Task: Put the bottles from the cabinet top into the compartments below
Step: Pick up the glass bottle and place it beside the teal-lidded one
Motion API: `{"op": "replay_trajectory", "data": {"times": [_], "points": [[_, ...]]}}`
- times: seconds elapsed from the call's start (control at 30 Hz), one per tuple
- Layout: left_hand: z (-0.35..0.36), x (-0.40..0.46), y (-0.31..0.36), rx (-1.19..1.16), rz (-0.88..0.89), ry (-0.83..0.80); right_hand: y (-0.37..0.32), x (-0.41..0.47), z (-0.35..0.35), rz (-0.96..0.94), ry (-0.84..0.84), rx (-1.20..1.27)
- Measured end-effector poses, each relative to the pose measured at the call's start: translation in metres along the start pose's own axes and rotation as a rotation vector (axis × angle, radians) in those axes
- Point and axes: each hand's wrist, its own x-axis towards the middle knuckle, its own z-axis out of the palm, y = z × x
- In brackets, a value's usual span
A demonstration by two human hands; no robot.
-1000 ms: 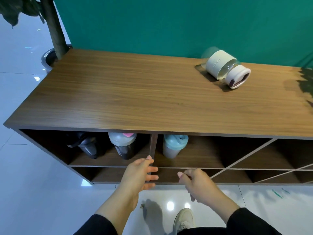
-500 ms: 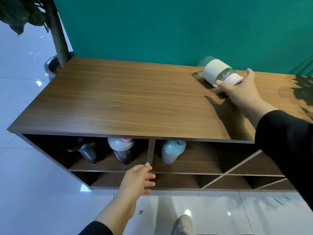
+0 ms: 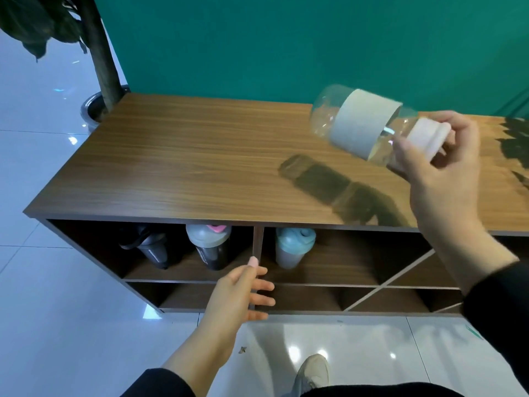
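Note:
A clear glass bottle (image 3: 361,125) with a white sleeve and a pale cap hangs tilted above the right part of the wooden cabinet top (image 3: 183,167). My right hand (image 3: 440,167) grips it at the cap end. My left hand (image 3: 240,290) rests with fingers apart against the divider (image 3: 258,242) between the two upper compartments. In the upper left compartment stand a black bottle (image 3: 151,247) and a dark shaker with a grey lid (image 3: 210,245). A pale shaker with a teal lid (image 3: 292,246) stands in the compartment to the right of the divider.
A green wall (image 3: 286,41) backs the cabinet. A potted tree trunk (image 3: 101,53) stands at the cabinet's far left corner. Diagonal dividers (image 3: 400,276) split the right compartments. My shoe (image 3: 313,371) shows on the glossy white floor below.
My right hand rose from in front of the compartments to the lying bottle, took hold of it at the cap and lifted it off the cabinet top. My left hand stayed at the divider.

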Motion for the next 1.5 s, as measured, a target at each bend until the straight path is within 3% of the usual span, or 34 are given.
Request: {"op": "replay_trajectory", "data": {"times": [0.07,0.17,0.27,0.33,0.5,0.57,0.67,0.77,0.87,1.17,1.5], "points": [[-0.002,-0.014,0.006,-0.161,0.002,-0.075,-0.025,-0.034,-0.014,-0.061,-0.165,0.01],[-0.007,-0.032,0.009,-0.349,-0.034,-0.306,-0.045,-0.078,-0.028,0.032,-0.456,0.061],[-0.009,-0.046,0.005,-0.32,-0.06,-0.484,-0.042,-0.119,-0.028,0.078,-0.629,-0.015],[-0.005,-0.049,-0.004,-0.306,-0.115,-0.464,-0.033,-0.148,-0.021,0.174,-0.587,0.017],[0.015,-0.038,-0.019,-0.411,-0.253,-0.348,-0.007,-0.204,0.012,0.813,-0.111,0.413],[0.025,-0.03,-0.022,-0.401,-0.283,-0.33,0.005,-0.205,0.013,0.928,-0.018,0.478],[0.035,-0.02,-0.024,-0.201,-0.23,-0.284,0.019,-0.187,0.007,0.909,-0.011,0.374],[0.039,-0.01,-0.026,0.024,-0.232,-0.193,0.048,-0.161,-0.001,0.733,-0.09,0.056],[0.044,-0.006,-0.029,0.144,-0.233,-0.184,0.083,-0.135,-0.007,0.651,-0.146,-0.093],[0.043,0.005,-0.03,0.249,-0.21,-0.196,0.156,-0.101,0.0,0.751,-0.08,-0.054],[0.046,0.014,-0.032,0.324,-0.247,-0.187,0.178,-0.093,-0.002,0.794,-0.208,-0.112]]}}
